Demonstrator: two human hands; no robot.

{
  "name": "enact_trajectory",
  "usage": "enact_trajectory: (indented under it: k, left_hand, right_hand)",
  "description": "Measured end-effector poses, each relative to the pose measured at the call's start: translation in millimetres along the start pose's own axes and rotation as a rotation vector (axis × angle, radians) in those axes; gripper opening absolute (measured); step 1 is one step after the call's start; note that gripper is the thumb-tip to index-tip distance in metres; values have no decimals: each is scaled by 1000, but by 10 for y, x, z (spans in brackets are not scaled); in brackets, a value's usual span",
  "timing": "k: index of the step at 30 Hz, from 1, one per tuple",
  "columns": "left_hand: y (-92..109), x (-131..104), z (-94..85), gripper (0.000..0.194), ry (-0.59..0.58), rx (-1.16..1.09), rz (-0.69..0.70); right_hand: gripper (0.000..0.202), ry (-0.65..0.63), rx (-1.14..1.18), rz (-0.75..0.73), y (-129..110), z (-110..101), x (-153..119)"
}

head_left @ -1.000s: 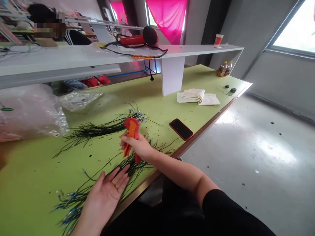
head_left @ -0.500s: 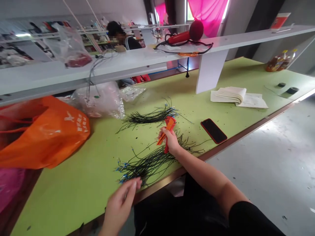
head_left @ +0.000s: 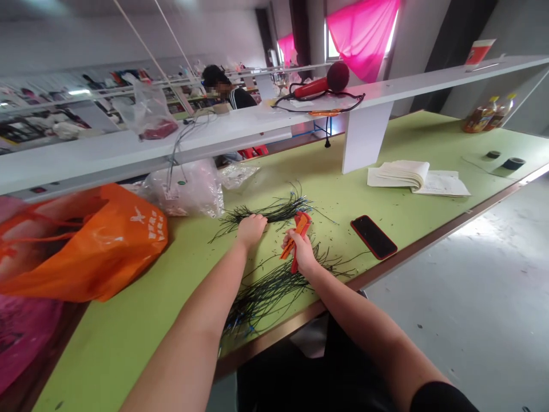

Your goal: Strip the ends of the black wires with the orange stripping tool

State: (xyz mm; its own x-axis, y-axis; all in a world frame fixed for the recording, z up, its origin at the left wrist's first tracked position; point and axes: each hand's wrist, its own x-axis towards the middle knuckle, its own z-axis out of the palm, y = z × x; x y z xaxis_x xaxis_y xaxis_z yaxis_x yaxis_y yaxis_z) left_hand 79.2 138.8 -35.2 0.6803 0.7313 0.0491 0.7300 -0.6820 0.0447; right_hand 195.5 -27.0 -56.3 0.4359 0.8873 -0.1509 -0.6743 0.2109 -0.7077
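In my right hand (head_left: 303,252) are red and orange wire strippers (head_left: 301,224), held by the handles with the jaws pointing away from me. My left hand (head_left: 252,229) reaches to the far bundle of thin black wires (head_left: 281,213), its fingers together and curled over the strands; the fingertips are hidden. Small blue-and-silver ends show at that bundle's right. A nearer bundle of black wires (head_left: 274,289) lies under my right wrist, close to the table edge, with blue ends at its left partly behind my left forearm.
A phone (head_left: 374,236) and an open notebook (head_left: 418,177) lie right on the green table (head_left: 141,337). An orange bag (head_left: 124,246) and clear plastic bags (head_left: 193,186) stand left. A white shelf (head_left: 240,121) carries a red hot-air tool (head_left: 319,86). A person (head_left: 229,88) sits beyond.
My left hand has moved forward from the near bundle's blue ends to the far bundle. The right hand keeps the wire strippers in about the same place. The view has shifted slightly.
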Motion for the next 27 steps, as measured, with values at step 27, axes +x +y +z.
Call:
enact_trajectory:
  k: [27]
  left_hand:
    - [561,-909,-1055,27,1380,-1365,-123]
  right_hand:
    - [44,-181,120,135,-91,67,-106]
